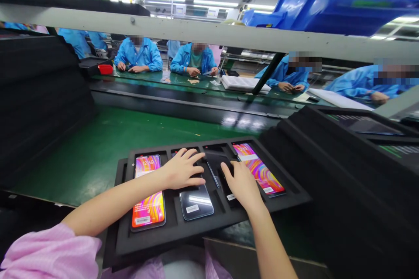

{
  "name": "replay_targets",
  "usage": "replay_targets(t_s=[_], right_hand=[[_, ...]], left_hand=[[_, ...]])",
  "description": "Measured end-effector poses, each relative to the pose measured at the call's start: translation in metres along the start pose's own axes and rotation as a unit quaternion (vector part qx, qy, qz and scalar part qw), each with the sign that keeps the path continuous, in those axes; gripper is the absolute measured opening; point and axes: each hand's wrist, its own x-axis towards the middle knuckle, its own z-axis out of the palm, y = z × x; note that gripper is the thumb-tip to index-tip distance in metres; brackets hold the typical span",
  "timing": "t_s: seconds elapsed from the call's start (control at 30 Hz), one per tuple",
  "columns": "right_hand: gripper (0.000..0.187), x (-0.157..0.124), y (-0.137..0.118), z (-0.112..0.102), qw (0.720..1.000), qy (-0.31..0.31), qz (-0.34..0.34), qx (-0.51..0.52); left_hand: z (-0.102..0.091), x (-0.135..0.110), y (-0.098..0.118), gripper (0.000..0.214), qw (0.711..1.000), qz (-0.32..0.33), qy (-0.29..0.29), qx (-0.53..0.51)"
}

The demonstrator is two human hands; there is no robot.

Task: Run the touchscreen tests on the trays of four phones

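Observation:
A black foam tray (170, 235) holds several smartphones in its slots. My left hand (183, 170) is open, fingers spread over a dark-screened smartphone (198, 202) with a white label; whether it touches the glass I cannot tell. My right hand (244, 183) is bent down around another dark smartphone (214, 168), thumb to its left; the fingertips are partly hidden. At the tray's left lies a smartphone with a bright pink-orange screen (149, 202). A similar lit smartphone (263, 172) lies in the right slot, beside my right hand.
Stacked black foam trays rise at left (39, 109) and right (314, 157). The green work surface (108, 139) extends behind the tray. A metal beam (196, 28) crosses above, with blue bins (304, 0) on it. Co-workers in blue sit across the line.

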Motion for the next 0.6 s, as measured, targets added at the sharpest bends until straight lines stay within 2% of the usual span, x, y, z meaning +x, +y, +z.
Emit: replay_targets(t_s=[0.4, 0.5, 0.6], right_hand=[[0.039, 0.001, 0.006, 0.000, 0.999, -0.002, -0.028, 0.021], [0.043, -0.002, 0.012, -0.003, 0.998, 0.015, -0.035, 0.039], [0.042, -0.009, 0.027, -0.010, 0.989, 0.053, -0.067, 0.120]], left_hand=[[-0.004, 0.002, -0.002, 0.036, 1.000, -0.006, -0.001, -0.026], [-0.010, -0.011, -0.001, 0.035, 0.999, -0.023, -0.002, -0.030], [-0.022, -0.033, 0.004, 0.038, 0.998, -0.044, -0.005, -0.051]])
